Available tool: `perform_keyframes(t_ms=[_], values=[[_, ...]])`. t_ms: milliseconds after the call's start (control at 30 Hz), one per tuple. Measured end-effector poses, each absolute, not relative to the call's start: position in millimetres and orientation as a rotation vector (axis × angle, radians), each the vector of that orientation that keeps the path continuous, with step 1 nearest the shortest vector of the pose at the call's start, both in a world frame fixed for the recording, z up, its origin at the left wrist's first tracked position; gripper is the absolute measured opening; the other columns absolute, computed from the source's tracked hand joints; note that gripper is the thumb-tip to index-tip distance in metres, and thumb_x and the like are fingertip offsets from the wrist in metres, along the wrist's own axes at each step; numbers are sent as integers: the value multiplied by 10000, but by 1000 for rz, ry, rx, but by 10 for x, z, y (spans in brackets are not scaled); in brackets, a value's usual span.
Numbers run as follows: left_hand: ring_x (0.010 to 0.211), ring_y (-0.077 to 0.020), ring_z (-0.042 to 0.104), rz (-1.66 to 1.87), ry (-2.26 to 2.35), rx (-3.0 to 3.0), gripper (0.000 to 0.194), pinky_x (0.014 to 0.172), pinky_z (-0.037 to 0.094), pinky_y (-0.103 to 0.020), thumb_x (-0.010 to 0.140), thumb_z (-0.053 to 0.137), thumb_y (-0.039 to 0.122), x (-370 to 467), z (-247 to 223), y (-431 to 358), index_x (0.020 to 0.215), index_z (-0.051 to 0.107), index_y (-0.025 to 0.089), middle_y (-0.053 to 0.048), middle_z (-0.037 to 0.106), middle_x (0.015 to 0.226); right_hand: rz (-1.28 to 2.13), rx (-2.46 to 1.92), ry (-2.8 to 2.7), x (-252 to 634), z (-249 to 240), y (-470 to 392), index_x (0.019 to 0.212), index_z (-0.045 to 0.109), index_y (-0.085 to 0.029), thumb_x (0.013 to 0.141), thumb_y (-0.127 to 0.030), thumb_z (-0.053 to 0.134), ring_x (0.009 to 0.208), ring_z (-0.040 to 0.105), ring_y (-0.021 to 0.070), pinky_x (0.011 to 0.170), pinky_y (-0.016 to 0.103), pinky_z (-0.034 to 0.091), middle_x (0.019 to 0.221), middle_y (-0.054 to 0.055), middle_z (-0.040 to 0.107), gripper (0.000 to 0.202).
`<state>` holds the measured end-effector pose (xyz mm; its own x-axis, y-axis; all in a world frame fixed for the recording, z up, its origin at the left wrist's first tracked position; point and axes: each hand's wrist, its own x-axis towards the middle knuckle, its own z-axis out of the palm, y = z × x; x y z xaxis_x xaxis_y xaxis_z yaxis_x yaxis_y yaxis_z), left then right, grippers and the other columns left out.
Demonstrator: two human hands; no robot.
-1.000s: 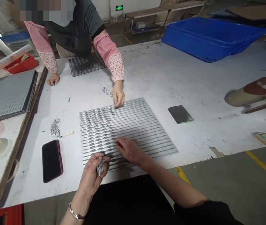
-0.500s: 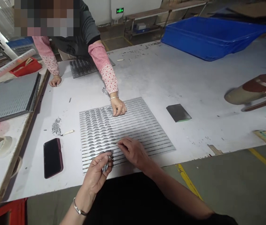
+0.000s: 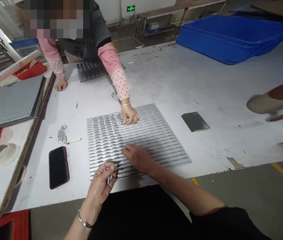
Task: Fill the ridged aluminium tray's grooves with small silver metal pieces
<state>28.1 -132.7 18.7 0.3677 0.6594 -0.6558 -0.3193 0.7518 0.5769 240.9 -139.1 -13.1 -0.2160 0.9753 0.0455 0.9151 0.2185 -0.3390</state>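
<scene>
A grey ribbed sheet [image 3: 153,133] lies on the white table, its left part bearing rows of small dark leaf-shaped pieces [image 3: 104,135]. My left hand [image 3: 104,178] is closed around a few small grey pieces [image 3: 110,178] above the sheet's near left edge. Fingers pinched, my right hand [image 3: 138,158] rests on the sheet at the end of the rows; anything between its fingertips is hidden. At the sheet's far side a co-worker's hand [image 3: 130,114] touches the surface.
Left of the sheet are a phone [image 3: 58,167], a pile of grey pieces [image 3: 62,134] and a small knife [image 3: 74,141]. A dark block [image 3: 195,121], a jug [image 3: 273,98] and a blue tray [image 3: 233,38] are on the right. Stacked sheets [image 3: 11,98] stand at left.
The view has shifted, so the table's things appear slightly to the right. My right hand has moved slightly up and left along the sheet. My left hand still holds its pieces.
</scene>
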Motion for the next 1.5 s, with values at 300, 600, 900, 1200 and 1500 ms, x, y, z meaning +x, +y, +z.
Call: perform_keyframes(t_ms=[300, 600, 900, 1200, 1500], values=[[539, -45, 435, 589, 940, 536, 338, 463, 268, -161, 688, 905, 347, 482, 274, -1467, 748, 645, 139, 31, 527, 622, 1046, -1315, -1307, 2162, 184, -1914, 988, 701, -206, 938, -355, 646, 691, 662, 134, 637, 245, 547, 791, 3, 715, 166], [662, -111, 591, 703, 1046, 357, 391, 556, 451, -207, 691, 887, 308, 288, 265, -1351, 997, 708, 141, -125, 729, 996, 767, -1601, -1358, 2352, -122, -1773, 964, 722, -212, 869, -185, 626, 779, 713, 179, 764, 308, 572, 888, 26, 762, 138], [689, -86, 562, 683, 993, 405, 456, 587, 434, -181, 693, 896, 242, 129, 145, -1317, 1107, 757, 109, -43, 647, 793, 586, -1703, -1609, 2286, -200, -1603, 982, 723, -198, 929, -135, 571, 917, 662, 188, 849, 319, 555, 988, 67, 681, 174], [541, -63, 502, 571, 932, 479, 293, 460, 302, -168, 660, 909, 287, 399, 279, -1537, 808, 690, 161, -5, 640, 706, 830, -1422, -1374, 2139, 112, -2056, 1043, 695, -235, 941, -280, 639, 805, 688, 161, 734, 286, 587, 953, 34, 726, 124], [767, -143, 640, 567, 994, 391, 374, 680, 487, -238, 658, 892, 220, 270, 259, -1554, 991, 754, 117, -122, 739, 973, 821, -1469, -1394, 2386, 1, -1979, 1041, 643, -197, 1012, -287, 508, 818, 699, 170, 728, 302, 586, 992, 69, 720, 165]])
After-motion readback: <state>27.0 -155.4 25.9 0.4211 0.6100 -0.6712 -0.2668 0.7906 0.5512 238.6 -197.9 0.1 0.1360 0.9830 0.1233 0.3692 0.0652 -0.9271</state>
